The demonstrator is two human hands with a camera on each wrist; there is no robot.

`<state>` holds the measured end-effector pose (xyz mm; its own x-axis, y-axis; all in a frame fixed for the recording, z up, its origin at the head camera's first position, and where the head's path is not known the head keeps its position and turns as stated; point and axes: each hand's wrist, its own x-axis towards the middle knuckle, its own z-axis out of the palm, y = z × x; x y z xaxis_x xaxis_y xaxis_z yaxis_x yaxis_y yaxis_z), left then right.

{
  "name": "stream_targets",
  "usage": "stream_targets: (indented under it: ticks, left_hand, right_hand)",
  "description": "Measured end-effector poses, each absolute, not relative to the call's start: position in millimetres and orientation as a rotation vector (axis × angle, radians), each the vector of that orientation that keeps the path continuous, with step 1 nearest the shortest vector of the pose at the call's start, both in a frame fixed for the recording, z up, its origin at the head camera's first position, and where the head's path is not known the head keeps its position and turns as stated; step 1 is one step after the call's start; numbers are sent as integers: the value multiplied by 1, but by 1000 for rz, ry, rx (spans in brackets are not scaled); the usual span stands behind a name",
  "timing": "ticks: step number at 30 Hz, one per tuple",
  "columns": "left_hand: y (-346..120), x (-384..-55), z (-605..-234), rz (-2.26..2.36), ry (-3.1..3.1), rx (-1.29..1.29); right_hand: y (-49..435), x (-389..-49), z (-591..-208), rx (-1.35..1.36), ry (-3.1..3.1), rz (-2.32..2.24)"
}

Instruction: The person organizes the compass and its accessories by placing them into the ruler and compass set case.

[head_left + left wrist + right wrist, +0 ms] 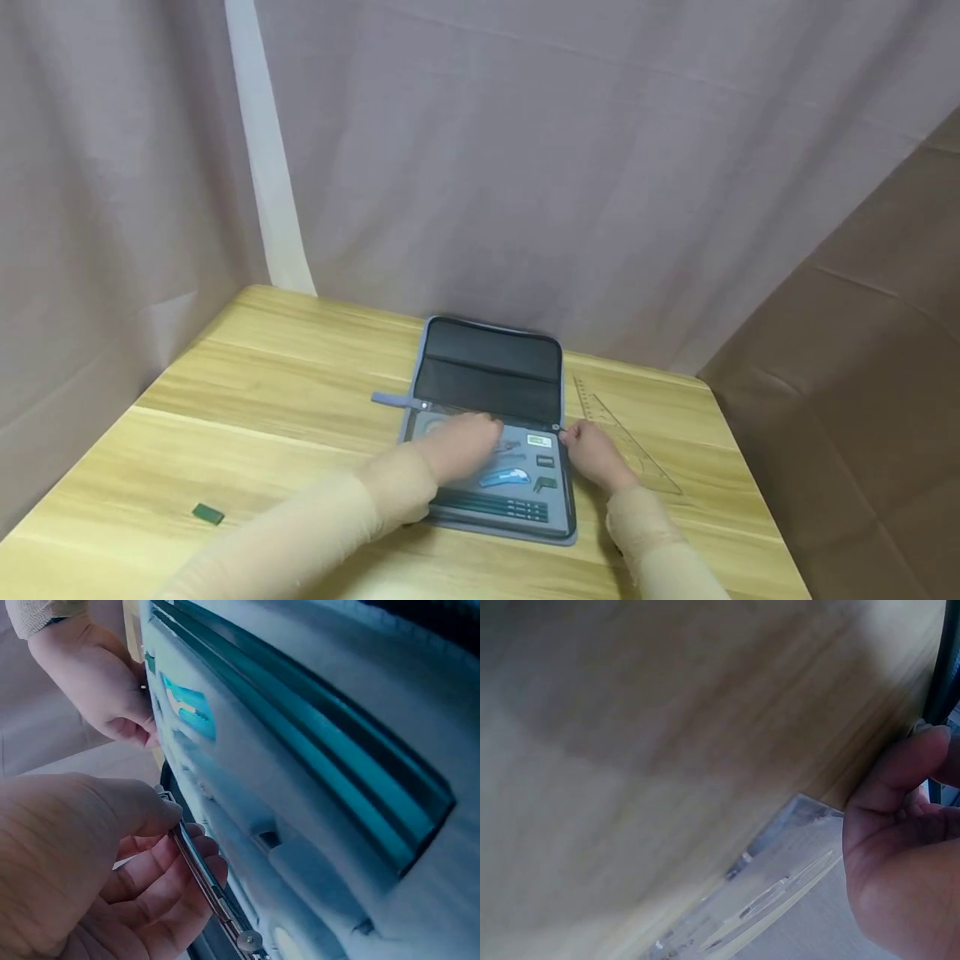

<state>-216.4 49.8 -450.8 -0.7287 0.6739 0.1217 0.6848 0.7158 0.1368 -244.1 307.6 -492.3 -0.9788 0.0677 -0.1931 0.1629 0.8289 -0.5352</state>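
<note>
A zipped stationery case lies unfolded on the table, its dark lid part toward the curtain. My left hand is over the tray part, and between its thumb and fingers it pinches a slim metal drawing compass with a round screw. At the case's right edge, by the fold, my right hand has thumb and finger closed on the rim; the exact spot is partly hidden. The grey tray holds dark green pencils, a blue utility knife, a sharpener, a white-labelled eraser and a small green piece.
A clear set square lies on the wooden table just right of the case. Far to the left sits a small dark green block. A strap sticks out from the case's left side. Curtains hang around the table.
</note>
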Motion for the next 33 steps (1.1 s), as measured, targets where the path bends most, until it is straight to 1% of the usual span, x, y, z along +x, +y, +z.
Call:
stream_targets:
  ticks: [10,17,23,33]
  left_hand:
    - [55,-222,-459,-303,-2851,-1133]
    - [60,-220,-462,-358,-2840,-1150]
    - [66,-218,-462,-394,-2816,-1169]
    - [76,-215,-466,-316,-2835,-1200]
  right_hand:
    - [307,-244,-491,194,2845,-867]
    - [308,-242,-491,163,2868,-857]
    - [304,-243,-491,200,2856,-879]
    - [305,-242,-492,215,2861,-873]
